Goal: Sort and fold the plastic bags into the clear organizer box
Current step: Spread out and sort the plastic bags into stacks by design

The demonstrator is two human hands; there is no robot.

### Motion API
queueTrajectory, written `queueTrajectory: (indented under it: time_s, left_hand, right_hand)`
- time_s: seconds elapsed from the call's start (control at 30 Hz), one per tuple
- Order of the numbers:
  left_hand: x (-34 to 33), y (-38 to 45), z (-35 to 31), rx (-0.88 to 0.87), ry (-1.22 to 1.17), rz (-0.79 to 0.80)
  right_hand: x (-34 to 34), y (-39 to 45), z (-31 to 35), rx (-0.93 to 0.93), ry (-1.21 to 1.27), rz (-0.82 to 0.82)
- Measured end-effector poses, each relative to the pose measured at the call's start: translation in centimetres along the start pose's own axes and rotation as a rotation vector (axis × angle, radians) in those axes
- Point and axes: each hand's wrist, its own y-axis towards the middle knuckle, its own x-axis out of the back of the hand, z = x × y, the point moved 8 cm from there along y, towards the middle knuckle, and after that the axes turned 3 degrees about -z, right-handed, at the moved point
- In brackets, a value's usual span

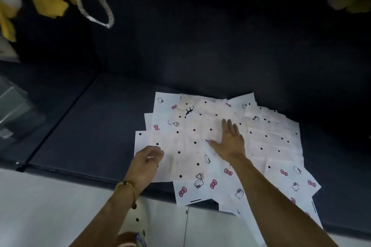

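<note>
Thin printed plastic on a dark matt surface

The plastic bags (pixel 218 142) look like thin, smooth white film with a faint sheen, printed with black dots and pink bows, lying in flat overlapping sheets. The surface (pixel 96 126) beneath them is dark and matt, smooth, with a narrow seam line. A clear organizer box (pixel 14 110) at the left looks like glossy see-through plastic. A twisted white rope handle (pixel 94 0) looks rough and fibrous.

a single head-worn wide-angle view is looking forward and steeply down from close above a dark tabletop (pixel 84 126). both forearms are entering from the bottom edge, and the wide lens is bending the table's near edge. no second view is sharing the scene.
</note>
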Motion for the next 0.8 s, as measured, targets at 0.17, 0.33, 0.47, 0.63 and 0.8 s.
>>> queueTrajectory:
  time_s: [0.17,0.33,0.47,0.63,0.8]
  left_hand:
    - [-1.3,1.7,1.0,0.029,0.142,0.069]
    - [-1.0,1.3,0.2,0.037,-0.151,0.045]
    - [-0.7,0.3,-0.1,0.135,-0.425,0.012]
    - [6.5,-0.8,-0.1,0.012,-0.264,-0.383]
    - [12.0,-1.7,0.6,-0.147,-0.16,-0.37]
  right_hand:
    - [-0.1,0.7,2.0,0.125,-0.244,-0.104]
    - [3.1,-3.4,8.6,0.218,0.184,-0.228]
    - [0.9,-9.7,16.5,0.508,0.321,-0.004]
    - [-0.4,-9.4,15.9,0.469,0.373,0.041]
    - [-5.7,-8.2,13.8,0.509,0.029,0.339]
